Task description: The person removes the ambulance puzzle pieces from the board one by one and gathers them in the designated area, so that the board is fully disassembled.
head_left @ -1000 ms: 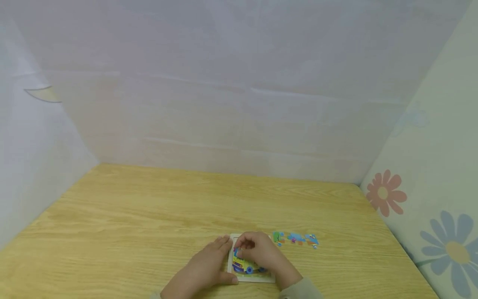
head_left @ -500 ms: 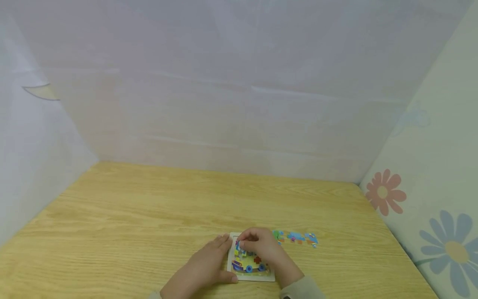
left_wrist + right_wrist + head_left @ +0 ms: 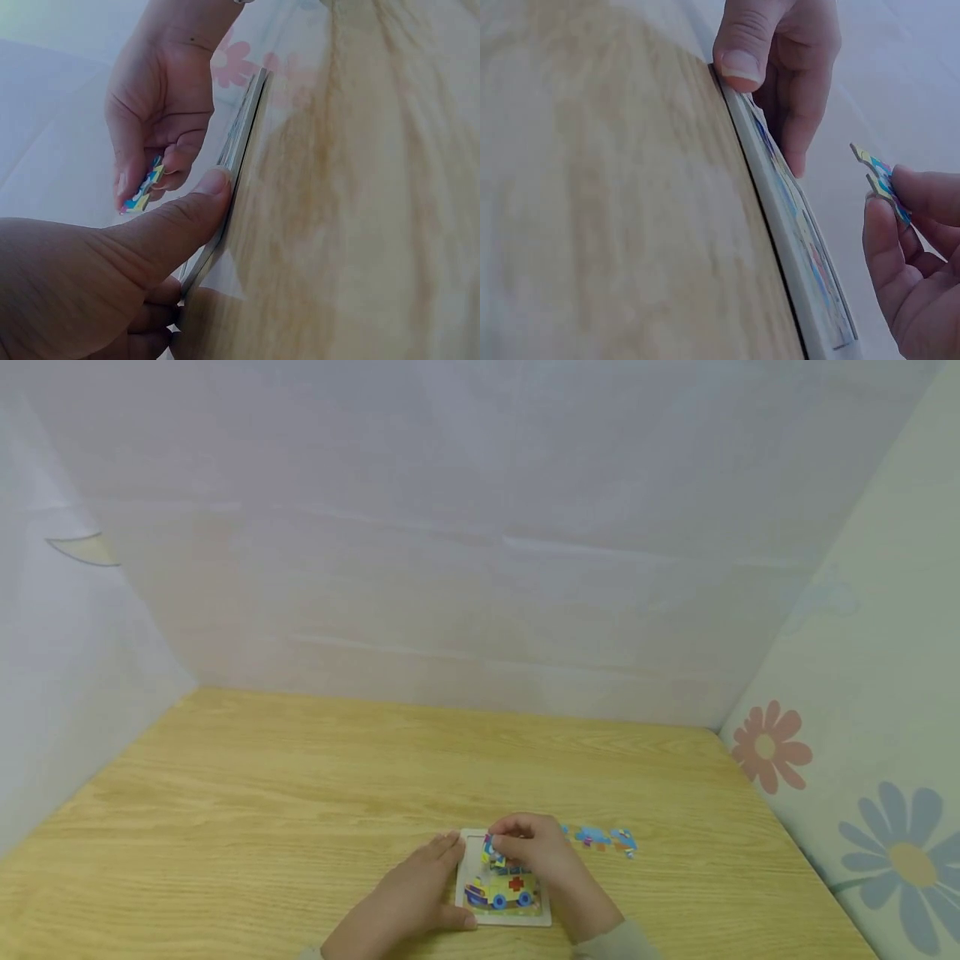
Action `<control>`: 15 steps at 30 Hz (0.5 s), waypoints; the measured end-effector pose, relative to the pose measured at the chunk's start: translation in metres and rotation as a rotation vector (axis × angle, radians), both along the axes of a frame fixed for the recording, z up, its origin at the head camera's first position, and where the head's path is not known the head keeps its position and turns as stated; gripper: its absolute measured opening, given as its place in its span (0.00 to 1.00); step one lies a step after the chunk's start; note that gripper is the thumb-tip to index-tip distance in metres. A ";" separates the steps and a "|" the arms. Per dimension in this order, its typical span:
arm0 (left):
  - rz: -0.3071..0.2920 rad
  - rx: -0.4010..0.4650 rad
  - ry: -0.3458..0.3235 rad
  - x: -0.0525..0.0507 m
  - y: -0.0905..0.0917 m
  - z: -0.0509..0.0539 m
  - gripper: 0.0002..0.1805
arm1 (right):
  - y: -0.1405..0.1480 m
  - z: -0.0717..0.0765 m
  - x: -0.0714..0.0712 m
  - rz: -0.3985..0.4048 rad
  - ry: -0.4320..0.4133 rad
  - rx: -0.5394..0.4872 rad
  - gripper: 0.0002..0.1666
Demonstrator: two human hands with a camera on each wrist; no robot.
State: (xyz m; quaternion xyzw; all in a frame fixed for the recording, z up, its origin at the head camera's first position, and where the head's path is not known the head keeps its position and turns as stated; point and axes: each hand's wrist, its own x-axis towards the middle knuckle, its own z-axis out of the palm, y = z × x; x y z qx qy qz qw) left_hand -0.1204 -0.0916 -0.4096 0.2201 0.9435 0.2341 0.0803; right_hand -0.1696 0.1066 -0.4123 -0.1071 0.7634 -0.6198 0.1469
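Observation:
The wooden jigsaw tray (image 3: 504,921) lies on the table, partly filled with an ambulance picture (image 3: 502,890). My left hand (image 3: 416,889) rests along the tray's left side, with straight fingers near the far corner. Its thumb (image 3: 214,184) presses the near edge. Above the tray, my right hand (image 3: 543,852) pinches a blue, yellow and pink puzzle piece (image 3: 492,852) between thumb and fingers. The right wrist view shows that piece (image 3: 883,180) tilted and apart from the tray. My right hand covers part of the tray's right side.
Several loose puzzle pieces, mostly blue (image 3: 592,837), lie on the wooden table (image 3: 375,777) to the right of the tray. A pale cloth wall (image 3: 480,568) closes off the back, and a flower-printed wall (image 3: 885,693) stands on the right.
My right hand has drawn the pinched piece up, back and a little right from the tray's left part, uncovering more of the ambulance. My left hand has stayed in place.

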 end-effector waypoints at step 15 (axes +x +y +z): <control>0.008 0.012 -0.015 0.001 -0.001 0.000 0.51 | 0.018 0.001 0.005 -0.050 0.044 0.032 0.15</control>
